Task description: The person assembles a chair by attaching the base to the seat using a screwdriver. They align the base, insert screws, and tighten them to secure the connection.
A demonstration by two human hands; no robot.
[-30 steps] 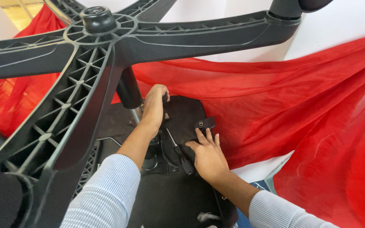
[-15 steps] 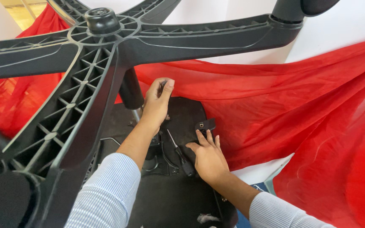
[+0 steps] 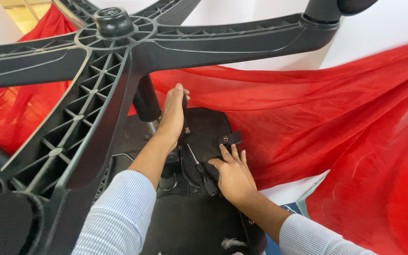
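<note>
Left hand (image 3: 173, 115) clenched around a black lever on the upturned black office chair's metal seat plate (image 3: 204, 130), under its five-spoke plastic base (image 3: 119, 61). Right hand (image 3: 232, 174) released, flat on plate. Red cloth (image 3: 331, 118) behind.

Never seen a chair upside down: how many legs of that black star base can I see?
4 spokes of the black plastic star-shaped chair base: one reaches left, one right, one toward the camera, one stub at the top. Another may lie outside the frame.
</note>
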